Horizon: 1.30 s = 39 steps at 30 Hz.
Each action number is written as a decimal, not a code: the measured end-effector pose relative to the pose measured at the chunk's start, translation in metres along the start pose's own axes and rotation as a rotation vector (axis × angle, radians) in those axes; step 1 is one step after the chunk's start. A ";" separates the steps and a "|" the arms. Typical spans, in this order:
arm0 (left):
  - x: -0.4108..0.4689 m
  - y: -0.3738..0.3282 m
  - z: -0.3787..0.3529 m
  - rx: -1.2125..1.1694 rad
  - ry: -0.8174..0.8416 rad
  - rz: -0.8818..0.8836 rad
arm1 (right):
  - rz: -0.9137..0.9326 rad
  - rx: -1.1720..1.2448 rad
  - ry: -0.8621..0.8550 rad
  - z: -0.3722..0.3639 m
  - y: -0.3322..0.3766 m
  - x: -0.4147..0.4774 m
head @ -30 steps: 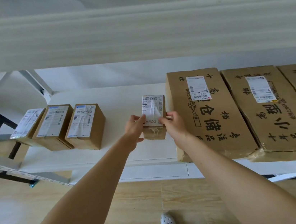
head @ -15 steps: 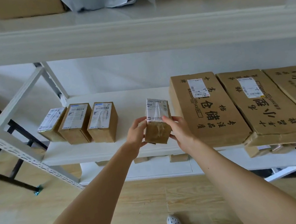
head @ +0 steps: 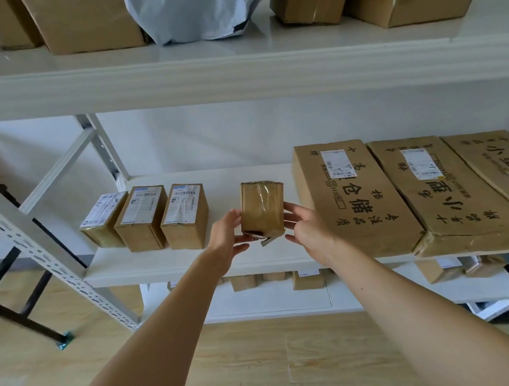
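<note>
A small brown taped cardboard box (head: 262, 209) is held above the front of the white middle shelf (head: 172, 265). Its plain taped side faces me, and no label shows. My left hand (head: 225, 235) grips its left side with curled fingers. My right hand (head: 307, 226) holds its right side, fingers around the lower edge. A torn flap of tape hangs from the box's bottom corner.
Three small labelled boxes (head: 149, 218) stand in a row at the shelf's left. Large flat cartons (head: 350, 193) lie to the right. The upper shelf (head: 230, 66) carries big boxes and a grey mail bag (head: 199, 5). More boxes sit on the lower shelf (head: 309, 278).
The box has been lifted and turned in my hands, so its label side no longer faces me. The camera has tilted up, showing the upper shelf.
</note>
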State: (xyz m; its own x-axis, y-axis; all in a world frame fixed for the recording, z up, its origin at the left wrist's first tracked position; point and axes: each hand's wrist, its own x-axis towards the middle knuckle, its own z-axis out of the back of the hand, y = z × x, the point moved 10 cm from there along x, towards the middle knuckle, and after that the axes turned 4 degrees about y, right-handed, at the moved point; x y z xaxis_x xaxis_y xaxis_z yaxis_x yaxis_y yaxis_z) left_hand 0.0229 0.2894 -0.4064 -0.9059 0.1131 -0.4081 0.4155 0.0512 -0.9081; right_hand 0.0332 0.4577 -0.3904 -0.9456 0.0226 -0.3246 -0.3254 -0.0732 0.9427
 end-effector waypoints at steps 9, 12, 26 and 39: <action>0.005 -0.019 -0.003 0.111 0.009 -0.040 | 0.073 0.042 0.074 -0.001 0.011 0.005; 0.004 -0.023 0.001 0.159 -0.018 -0.055 | 0.076 0.019 0.057 -0.001 0.015 0.008; -0.004 -0.009 0.008 0.080 -0.014 -0.059 | 0.044 0.144 -0.013 -0.013 0.014 0.004; -0.009 0.004 0.005 0.157 0.026 -0.013 | 0.019 0.181 0.106 -0.023 0.005 -0.011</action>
State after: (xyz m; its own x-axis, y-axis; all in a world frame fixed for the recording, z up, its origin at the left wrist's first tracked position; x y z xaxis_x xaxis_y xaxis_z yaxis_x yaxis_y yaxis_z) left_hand 0.0322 0.2837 -0.4069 -0.9078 0.1392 -0.3957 0.3842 -0.1028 -0.9175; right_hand 0.0415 0.4346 -0.3835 -0.9490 -0.0831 -0.3041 -0.3120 0.1083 0.9439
